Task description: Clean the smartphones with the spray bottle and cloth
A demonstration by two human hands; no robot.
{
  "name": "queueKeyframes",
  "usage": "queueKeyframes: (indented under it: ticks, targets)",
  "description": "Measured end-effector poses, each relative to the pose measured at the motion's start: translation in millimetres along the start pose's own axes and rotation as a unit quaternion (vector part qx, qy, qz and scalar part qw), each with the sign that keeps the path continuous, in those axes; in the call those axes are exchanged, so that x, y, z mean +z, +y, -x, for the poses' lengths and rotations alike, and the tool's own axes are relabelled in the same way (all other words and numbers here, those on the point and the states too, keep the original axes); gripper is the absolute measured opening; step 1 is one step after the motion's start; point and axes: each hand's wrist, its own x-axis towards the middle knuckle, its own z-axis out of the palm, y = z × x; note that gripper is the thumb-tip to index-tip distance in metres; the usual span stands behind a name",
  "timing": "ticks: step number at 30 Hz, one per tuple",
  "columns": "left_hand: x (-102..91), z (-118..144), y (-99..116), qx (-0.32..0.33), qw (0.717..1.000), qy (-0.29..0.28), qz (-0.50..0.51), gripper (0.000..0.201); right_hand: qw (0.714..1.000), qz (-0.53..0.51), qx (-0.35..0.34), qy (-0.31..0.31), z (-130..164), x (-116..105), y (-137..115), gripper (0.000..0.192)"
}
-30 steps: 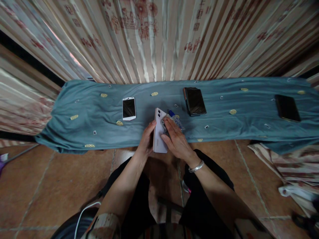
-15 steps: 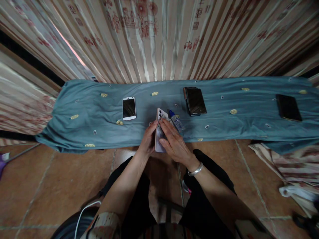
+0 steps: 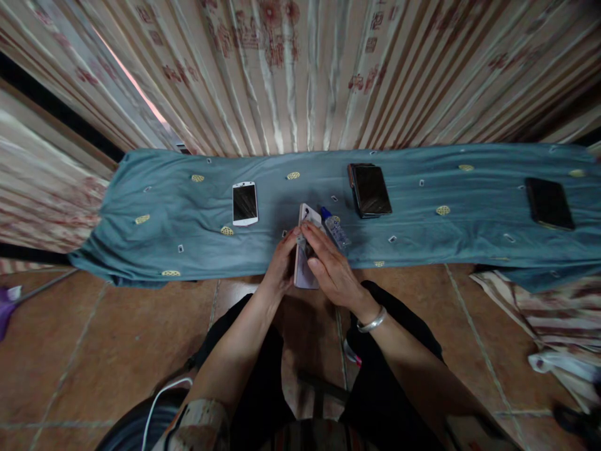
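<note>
Both hands close on the white phone (image 3: pixel 305 266) at the blue cloth's (image 3: pixel 154 207) near edge, its long axis pointing away: left hand (image 3: pixel 282 266) gripping its left side, right hand (image 3: pixel 331 269) pressing a small wipe to its back.

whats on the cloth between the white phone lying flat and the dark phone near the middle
In the head view, between the white phone and the dark phone are the pale phone held by both hands and a small clear bottle with a blue cap.
</note>
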Motion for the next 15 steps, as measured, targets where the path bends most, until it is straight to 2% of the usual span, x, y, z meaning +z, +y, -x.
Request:
queueKeyframes:
  ticks: [8,15]
  targets:
    - [2.1,3,13,-0.006,1.000,0.023,-0.005,0.029,0.997,0.065,0.026,-0.017,7,11,13,0.063]
    - [3.6,6,15,-0.008,0.999,0.034,-0.021,0.026,0.994,0.093,0.061,-0.003,6,14,18,0.063]
